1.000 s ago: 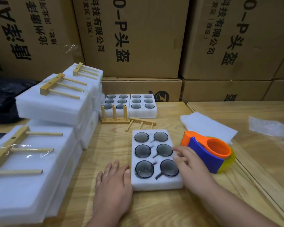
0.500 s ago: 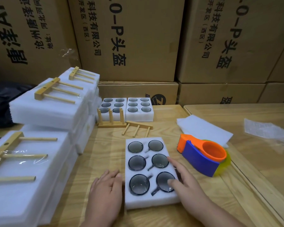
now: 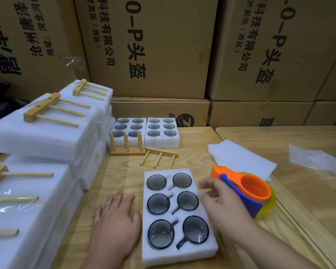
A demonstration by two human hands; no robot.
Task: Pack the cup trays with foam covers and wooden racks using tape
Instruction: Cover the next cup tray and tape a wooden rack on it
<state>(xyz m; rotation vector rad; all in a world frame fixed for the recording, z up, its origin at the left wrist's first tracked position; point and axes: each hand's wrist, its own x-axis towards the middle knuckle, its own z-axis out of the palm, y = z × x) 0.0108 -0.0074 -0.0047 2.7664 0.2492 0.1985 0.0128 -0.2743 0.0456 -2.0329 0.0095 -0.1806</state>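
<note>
Cup tray (image 3: 194, 251), a white foam block with six dark glass cups seated in its wells, is lying flat on the wooden table (image 3: 308, 216) directly in front of the person. Left hand (image 3: 114, 224) is resting palm-down on the table, touching the left edge of the cup tray, fingers straight and holding nothing. Right hand (image 3: 223, 200) is hovering over the right edge of the cup tray with fingers loosely bent and motion-blurred, gripping nothing. Just right of the cup tray, partly behind that hand, an orange and blue tape dispenser (image 3: 246, 193) is sitting on the table. Beyond the dispenser a white foam sheet (image 3: 239, 158) is lying flat, and farther right a piece of clear bubble wrap (image 3: 316, 160). Behind the cup tray one wooden rack (image 3: 159, 156) is lying on its side, and another rack (image 3: 126, 144) is standing with pegs upright in front of two more filled trays (image 3: 145, 133). Left of the cup tray, stacked wrapped foam packs (image 3: 39, 136) with racks taped on top are crowding that side. Cardboard boxes (image 3: 153, 45) are forming the backdrop.
</note>
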